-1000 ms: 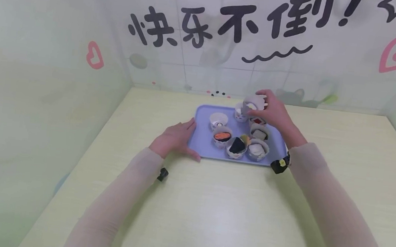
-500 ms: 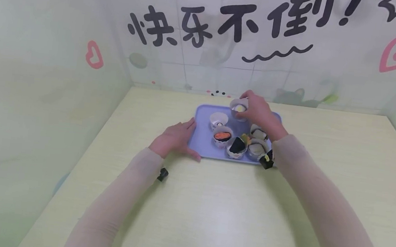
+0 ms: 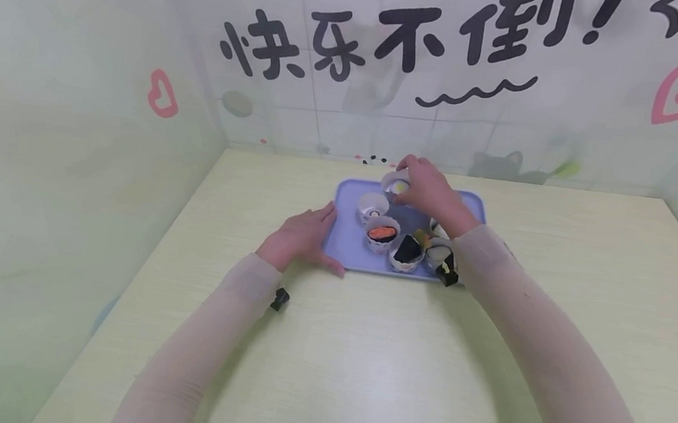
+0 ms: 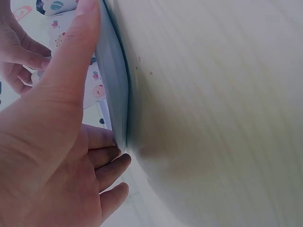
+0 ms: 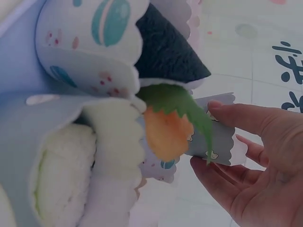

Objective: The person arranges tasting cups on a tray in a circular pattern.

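My right hand [image 3: 431,190] holds a grey scalloped paper baking cup [image 5: 218,135] between thumb and fingers, with a white and yellow egg-like piece [image 3: 400,187] inside. It is at the far side of a blue tray [image 3: 344,250], beside a white paper cup [image 3: 373,207]; whether the held cup touches the tray is unclear. My left hand [image 3: 299,238] rests at the tray's left end, thumb along the front edge, fingers against the side. Nearer cups hold an orange-topped sushi piece [image 3: 382,234] and a dark triangular rice ball [image 3: 407,249]. My right arm hides some cups.
A green leaf [image 5: 173,97] and an orange piece [image 5: 165,135] stick out close to the right wrist camera. A cup with a white rice piece [image 5: 66,170] is nearer still. Behind the table [image 3: 348,364] stands a wall with black lettering [image 3: 407,36].
My right hand has carried the grey paper cup leftward along the tray's far side, to beside the white cup. My left hand stays on the tray's left end.
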The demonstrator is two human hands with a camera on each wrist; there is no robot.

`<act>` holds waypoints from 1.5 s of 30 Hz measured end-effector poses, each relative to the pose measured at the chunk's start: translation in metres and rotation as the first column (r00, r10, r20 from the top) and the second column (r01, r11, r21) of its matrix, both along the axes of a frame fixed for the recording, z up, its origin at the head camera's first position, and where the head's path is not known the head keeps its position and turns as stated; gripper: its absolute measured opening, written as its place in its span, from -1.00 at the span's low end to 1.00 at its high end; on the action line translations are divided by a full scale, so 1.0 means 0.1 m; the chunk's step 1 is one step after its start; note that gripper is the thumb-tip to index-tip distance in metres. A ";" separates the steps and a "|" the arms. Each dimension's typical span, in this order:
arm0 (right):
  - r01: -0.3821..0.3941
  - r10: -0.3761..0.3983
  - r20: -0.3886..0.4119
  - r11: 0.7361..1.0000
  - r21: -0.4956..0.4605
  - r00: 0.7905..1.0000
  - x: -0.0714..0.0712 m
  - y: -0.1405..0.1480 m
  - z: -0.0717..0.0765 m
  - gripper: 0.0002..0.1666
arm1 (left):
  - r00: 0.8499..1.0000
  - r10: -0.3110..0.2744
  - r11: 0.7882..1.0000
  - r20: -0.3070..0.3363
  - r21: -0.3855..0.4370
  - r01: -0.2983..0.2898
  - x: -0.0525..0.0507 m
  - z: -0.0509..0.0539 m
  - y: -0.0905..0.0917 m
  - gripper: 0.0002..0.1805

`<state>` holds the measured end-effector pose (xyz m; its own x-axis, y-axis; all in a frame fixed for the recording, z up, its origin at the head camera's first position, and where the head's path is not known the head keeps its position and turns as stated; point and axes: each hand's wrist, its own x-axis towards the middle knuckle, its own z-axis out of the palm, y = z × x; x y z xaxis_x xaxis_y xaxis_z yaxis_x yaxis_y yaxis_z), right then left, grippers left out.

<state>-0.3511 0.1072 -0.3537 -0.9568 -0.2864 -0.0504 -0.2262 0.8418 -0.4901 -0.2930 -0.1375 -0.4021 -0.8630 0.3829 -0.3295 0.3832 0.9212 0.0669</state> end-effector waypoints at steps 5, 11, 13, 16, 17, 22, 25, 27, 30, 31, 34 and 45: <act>-0.006 0.006 0.026 1.000 0.000 1.000 0.00 -0.04 0.01 -0.23 | 1.000 0.003 1.000 0.003 -0.002 -0.003 0.01 0.01 0.00 0.54; -0.016 0.015 0.036 1.000 0.019 0.999 -0.03 -0.06 0.01 -0.24 | 1.000 0.010 1.000 0.006 0.002 -0.010 0.02 0.01 0.01 0.53; -0.021 0.020 0.034 0.999 0.037 0.999 -0.03 -0.07 0.01 -0.24 | 1.000 0.011 1.000 0.006 0.006 -0.011 0.02 0.02 0.01 0.53; -0.028 0.026 0.038 0.997 0.067 0.999 -0.05 -0.08 -0.01 -0.23 | 1.000 0.011 1.000 0.008 0.009 -0.011 0.02 0.02 0.01 0.53; -0.031 0.028 0.039 0.997 0.076 0.999 -0.06 -0.08 -0.02 -0.22 | 1.000 0.010 1.000 0.008 0.008 -0.010 0.02 0.02 0.01 0.53; -0.046 0.041 0.049 0.994 0.101 0.998 -0.09 -0.09 -0.06 -0.20 | 1.000 0.008 1.000 0.011 0.005 -0.008 0.02 0.02 0.02 0.53; -0.044 0.039 0.050 0.993 0.107 0.998 -0.10 -0.08 -0.07 -0.25 | 1.000 0.003 1.000 0.012 0.006 -0.003 0.02 0.02 0.03 0.53; -0.037 0.032 0.049 0.994 0.106 0.998 -0.10 -0.07 -0.08 -0.30 | 1.000 0.002 1.000 0.012 0.006 -0.002 0.02 0.02 0.03 0.53; -0.028 0.024 0.049 0.995 0.096 0.999 -0.11 -0.05 -0.06 -0.35 | 1.000 0.003 1.000 0.013 0.006 -0.003 0.01 0.02 0.03 0.53; -0.030 0.025 0.047 0.995 0.092 0.999 -0.11 -0.04 -0.05 -0.36 | 1.000 0.005 1.000 0.013 0.006 -0.005 0.01 0.02 0.03 0.53; -0.034 0.029 0.057 0.997 0.073 0.998 -0.10 -0.02 -0.03 -0.38 | 1.000 0.009 1.000 0.017 0.013 -0.010 -0.01 0.02 0.03 0.52; -0.028 0.025 0.081 0.999 0.037 0.996 0.00 0.10 -0.03 -0.41 | 0.991 0.050 0.984 0.123 0.163 -0.070 -0.05 -0.13 -0.12 0.45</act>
